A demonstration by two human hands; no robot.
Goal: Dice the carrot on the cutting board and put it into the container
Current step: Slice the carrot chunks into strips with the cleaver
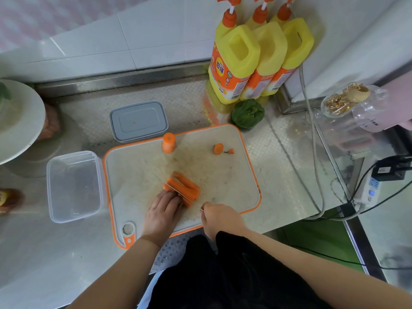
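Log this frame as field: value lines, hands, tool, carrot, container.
left hand: fingers pressing down on carrot sticks
right hand: gripping knife, blade across the sticks
carrot chunk: upright, far edge of cutting board
carrot end scraps: far right of board
container: clear, left of board, holds no carrot
lid: flat, beyond board

My feed is evenly bright, lit softly from above; the counter [278, 175] gives back a pale sheen, strongest to the right of the cutting board [223, 175]. Shadows are faint, only a thin smudge under my hands. The wide lens bends the tiled wall [133, 41] behind the board and bows the counter's edges. Detail is soft throughout: the labels on the yellow bottles [256, 61] beyond the board smear, and the plate [17, 121] far left of it blurs.
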